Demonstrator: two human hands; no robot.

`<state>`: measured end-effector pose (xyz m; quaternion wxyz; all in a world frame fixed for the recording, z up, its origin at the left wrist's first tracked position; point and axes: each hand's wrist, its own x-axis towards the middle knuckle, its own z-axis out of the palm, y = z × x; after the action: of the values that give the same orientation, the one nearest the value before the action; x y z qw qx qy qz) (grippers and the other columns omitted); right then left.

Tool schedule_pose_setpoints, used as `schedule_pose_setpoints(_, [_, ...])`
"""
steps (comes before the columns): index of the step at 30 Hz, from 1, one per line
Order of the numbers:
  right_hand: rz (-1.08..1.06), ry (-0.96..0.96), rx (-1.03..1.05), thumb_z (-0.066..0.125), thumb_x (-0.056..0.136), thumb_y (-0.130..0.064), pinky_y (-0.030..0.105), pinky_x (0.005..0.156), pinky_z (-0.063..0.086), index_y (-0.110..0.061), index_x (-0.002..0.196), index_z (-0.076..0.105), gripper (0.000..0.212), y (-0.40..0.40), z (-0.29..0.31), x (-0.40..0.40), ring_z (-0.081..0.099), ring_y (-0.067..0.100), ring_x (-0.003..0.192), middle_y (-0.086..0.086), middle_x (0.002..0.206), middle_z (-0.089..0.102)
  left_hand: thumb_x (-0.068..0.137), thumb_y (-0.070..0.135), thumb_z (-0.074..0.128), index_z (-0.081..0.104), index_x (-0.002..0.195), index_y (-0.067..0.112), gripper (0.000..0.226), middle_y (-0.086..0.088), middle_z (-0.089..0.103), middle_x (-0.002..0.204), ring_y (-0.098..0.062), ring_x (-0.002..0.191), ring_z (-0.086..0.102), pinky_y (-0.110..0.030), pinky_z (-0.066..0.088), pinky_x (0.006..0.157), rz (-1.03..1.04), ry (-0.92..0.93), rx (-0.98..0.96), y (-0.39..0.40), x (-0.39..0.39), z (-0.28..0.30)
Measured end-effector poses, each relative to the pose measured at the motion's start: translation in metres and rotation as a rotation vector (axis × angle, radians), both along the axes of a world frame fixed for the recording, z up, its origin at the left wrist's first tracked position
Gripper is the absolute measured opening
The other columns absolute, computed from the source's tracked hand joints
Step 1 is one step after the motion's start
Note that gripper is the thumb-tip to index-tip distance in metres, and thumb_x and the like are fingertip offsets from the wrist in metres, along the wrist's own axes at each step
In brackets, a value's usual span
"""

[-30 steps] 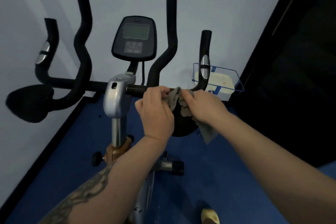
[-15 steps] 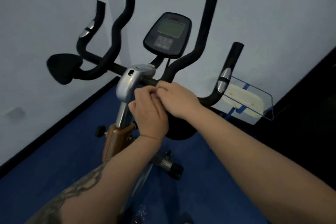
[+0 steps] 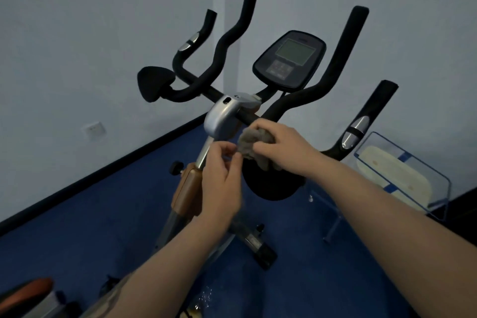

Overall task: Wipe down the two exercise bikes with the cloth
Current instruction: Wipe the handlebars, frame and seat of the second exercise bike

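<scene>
Cloth (image 3: 254,142): grey, bunched, pressed against the black handlebar (image 3: 304,97) of the exercise bike (image 3: 222,121), just right of the silver stem clamp (image 3: 223,117). Held by the right hand (image 3: 281,143), fingers curled over its top, closed around the wad, a loose tail hanging below the bar. Left hand (image 3: 222,178) just below and left of the cloth, fingertips pinched together at its lower edge; whether actually gripping fabric or only touching it, cannot tell. Both forearms bare, reaching in from the bottom of the view, a tattoo showing on the left one.

Above the clamp, tilted console (image 3: 289,59) with a grey screen and a dim button pad. Either side of the clamp, upswept black grips, the outer pair with silver pulse sensors. Left of the clamp, a black elbow pad (image 3: 154,84); another pad below the right hand, partly hidden. Beneath the clamp, silver post running down into a brown frame cover (image 3: 187,188) with a black knob beside it. Blue floor (image 3: 77,227) under the bike, pale walls behind meeting in a corner, a wall socket (image 3: 94,130) left of the clamp. Right of the handlebar, a clear blue-edged tray (image 3: 402,173) on thin legs. Far below left of the clamp, an orange-and-grey part at the edge of the view, too cropped to identify.
</scene>
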<state>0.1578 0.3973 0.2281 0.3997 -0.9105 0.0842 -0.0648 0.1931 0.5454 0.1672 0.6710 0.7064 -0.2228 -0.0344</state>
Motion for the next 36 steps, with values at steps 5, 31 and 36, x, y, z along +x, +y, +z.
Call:
schedule_pose_setpoints(5, [-0.185, -0.055, 0.074, 0.048, 0.07, -0.032, 0.027, 0.06, 0.046, -0.04, 0.084, 0.056, 0.018, -0.01, -0.017, -0.011, 0.058, 0.0, 0.067, -0.021, 0.073, 0.062, 0.094, 0.019, 0.059, 0.054, 0.097, 0.04, 0.021, 0.012, 0.062, 0.09, -0.006, 0.082, 0.059, -0.017, 0.049, 0.069, -0.032, -0.014, 0.051, 0.004, -0.001, 0.003])
schedule_pose_setpoints(31, [-0.255, -0.023, -0.033, 0.041, 0.093, -0.059, 0.038, 0.069, 0.052, -0.035, 0.086, 0.057, 0.03, 0.014, -0.004, -0.003, 0.061, 0.003, 0.065, -0.009, 0.072, 0.065, 0.088, 0.012, 0.068, 0.07, 0.088, 0.014, 0.003, 0.003, 0.069, 0.076, -0.01, 0.072, 0.066, -0.023, 0.054, 0.066, -0.145, -0.128, 0.119, -0.01, 0.026, 0.027])
schedule_pose_setpoints(36, [-0.471, -0.106, 0.026, 0.037, 0.099, -0.051, 0.034, 0.079, 0.05, -0.031, 0.102, 0.06, 0.031, 0.02, -0.021, -0.029, 0.061, 0.006, 0.086, -0.009, 0.093, 0.067, 0.088, 0.012, 0.07, 0.074, 0.088, 0.014, 0.004, 0.005, 0.071, 0.077, -0.012, 0.075, 0.066, -0.031, 0.055, 0.07, -0.162, -0.106, 0.104, -0.003, 0.029, 0.021])
